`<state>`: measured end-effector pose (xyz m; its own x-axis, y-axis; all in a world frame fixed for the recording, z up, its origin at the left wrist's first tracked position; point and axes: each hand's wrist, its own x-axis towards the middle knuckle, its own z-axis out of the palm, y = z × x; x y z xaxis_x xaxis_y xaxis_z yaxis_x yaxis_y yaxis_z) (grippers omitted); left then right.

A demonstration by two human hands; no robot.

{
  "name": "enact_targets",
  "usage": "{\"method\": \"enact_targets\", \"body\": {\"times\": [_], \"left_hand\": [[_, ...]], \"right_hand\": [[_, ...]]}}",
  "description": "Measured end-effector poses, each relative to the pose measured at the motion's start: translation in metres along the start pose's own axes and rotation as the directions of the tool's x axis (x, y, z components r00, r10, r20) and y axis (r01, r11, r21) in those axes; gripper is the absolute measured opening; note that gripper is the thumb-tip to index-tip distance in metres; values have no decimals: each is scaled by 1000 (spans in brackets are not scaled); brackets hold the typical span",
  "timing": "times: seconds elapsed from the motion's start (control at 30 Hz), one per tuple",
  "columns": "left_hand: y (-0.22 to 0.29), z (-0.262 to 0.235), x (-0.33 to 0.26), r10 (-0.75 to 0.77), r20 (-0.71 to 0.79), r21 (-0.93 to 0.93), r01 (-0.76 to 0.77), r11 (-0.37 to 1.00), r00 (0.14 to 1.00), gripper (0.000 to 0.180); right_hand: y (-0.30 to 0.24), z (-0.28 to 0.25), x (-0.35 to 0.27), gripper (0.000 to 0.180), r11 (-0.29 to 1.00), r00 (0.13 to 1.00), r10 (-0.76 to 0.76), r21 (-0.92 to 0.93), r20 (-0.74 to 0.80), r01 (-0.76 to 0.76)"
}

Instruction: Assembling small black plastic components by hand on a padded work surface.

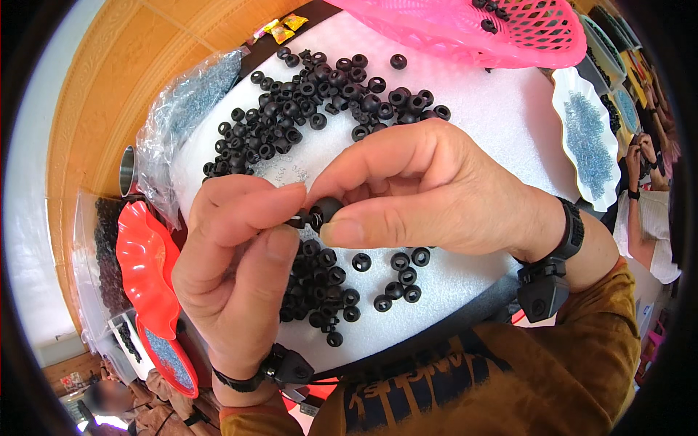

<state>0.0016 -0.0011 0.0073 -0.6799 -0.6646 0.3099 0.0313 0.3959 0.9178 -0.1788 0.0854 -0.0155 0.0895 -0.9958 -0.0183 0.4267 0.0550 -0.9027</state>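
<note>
Above the middle of the white foam-like sheet (494, 152), my two hands meet. My right hand (429, 189) pinches a black hollow plastic ball (326, 209) between thumb and fingers; it looks like the body of a cord lock. My left hand (240, 247) is closed on a small black plastic piece (297, 220) at the ball's opening. Fingertips hide most of that piece, and I cannot tell how far it sits inside. Beyond my hands lies a heap of black hollow balls (291, 109), and a smaller group (316, 283) lies nearer me. Tiny coiled springs (287, 173) lie beside the far heap.
A pink openwork basket (465, 43) stands at the far edge. To the right is a white wavy-rimmed dish (612, 156) of tiny springs. A clear bag of springs (185, 102) and a red wavy dish (149, 269) are at left. Other people work at both sides.
</note>
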Motion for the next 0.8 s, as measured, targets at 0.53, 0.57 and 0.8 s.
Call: {"method": "enact_targets", "body": {"times": [0.53, 0.57, 0.8], "left_hand": [[2, 1, -2, 86, 38, 176, -91, 980, 996, 22], [2, 1, -3, 96, 38, 192, -101, 976, 995, 21], [0, 3, -2, 153, 64, 254, -164, 953, 986, 21]], "right_hand": [[-1, 2, -1, 27, 998, 1000, 9, -65, -5, -9], [-1, 2, -1, 27, 998, 1000, 9, -65, -4, -9], [2, -1, -1, 26, 967, 994, -110, -230, 15, 110]]}}
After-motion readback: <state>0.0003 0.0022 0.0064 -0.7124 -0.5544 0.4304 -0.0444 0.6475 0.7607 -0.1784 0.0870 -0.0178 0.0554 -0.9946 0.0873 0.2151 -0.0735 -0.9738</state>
